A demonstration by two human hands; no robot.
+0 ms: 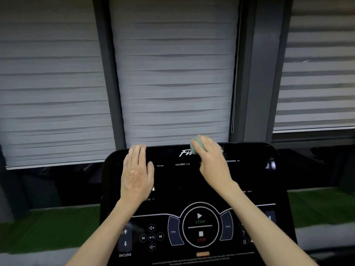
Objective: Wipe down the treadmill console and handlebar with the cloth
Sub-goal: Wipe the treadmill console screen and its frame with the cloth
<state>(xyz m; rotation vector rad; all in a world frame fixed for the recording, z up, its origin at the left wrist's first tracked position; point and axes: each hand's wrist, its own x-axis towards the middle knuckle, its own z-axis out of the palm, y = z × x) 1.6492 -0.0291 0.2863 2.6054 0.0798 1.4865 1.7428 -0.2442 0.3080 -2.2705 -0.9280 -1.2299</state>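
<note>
Black console (182, 183) dead ahead, broad side running left to right, glossy face tilted up toward the camera, top edge toward the window. Down low in the middle, one round dial (200, 225) marked START and STOP, right way up for reading. To its left, five small sound keys (151, 237) in a cross, then two arrows above the word INCLINE.

One cloth (196, 144), pale green, up at the top edge of the console just right of centre, over the white logo. Bunched into a wad, so no long axis to speak of. Right hand (212, 162) blurred, fingers curled round the cloth and gripping it, pressing it to the panel. Left hand (137, 175) flat on the upper left of the console, fingers straight and close together, pointing away toward the window, holding nothing. Two bare forearms reaching in from the bottom corners.

Behind, three panels of grey striped blinds (172, 73), all lowered, split by two dark uprights (109, 83). One thin cord (234, 83) hanging down the right edge of the middle panel. Below the blinds, a strip of green turf (48, 231) on both sides of the console. Dim, cool light over everything.
</note>
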